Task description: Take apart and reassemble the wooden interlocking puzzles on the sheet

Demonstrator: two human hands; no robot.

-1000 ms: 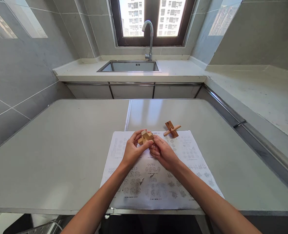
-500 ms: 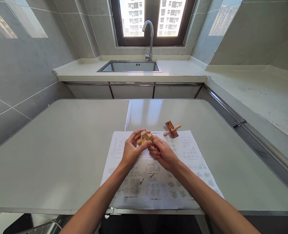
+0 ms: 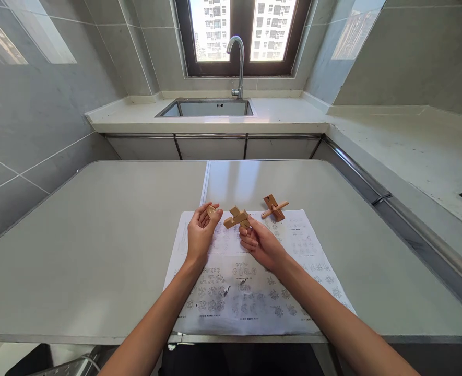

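Wooden blocks (image 3: 236, 216), joined in a bunch, are up over the paper (image 3: 250, 266). The right hand (image 3: 264, 243) pinches them with its fingers. The left hand (image 3: 200, 232) grips a small piece (image 3: 211, 211) in its fingers, near the bunch. A brown toy (image 3: 279, 214) lies at the paper's far edge. Behind is a sink (image 3: 207, 109); its bottom is hidden.

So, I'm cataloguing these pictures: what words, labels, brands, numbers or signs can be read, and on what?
No text reads for certain.
White paper sheet: printed lines, too small to read.
Flat brown rectangular wooden piece: one dark curved mark, unclear.
Pale yellow notched wooden blocks in the right hand: a dark mark, too small.
Rectangular grey metal sink: dark marks on its far wall, unreadable.
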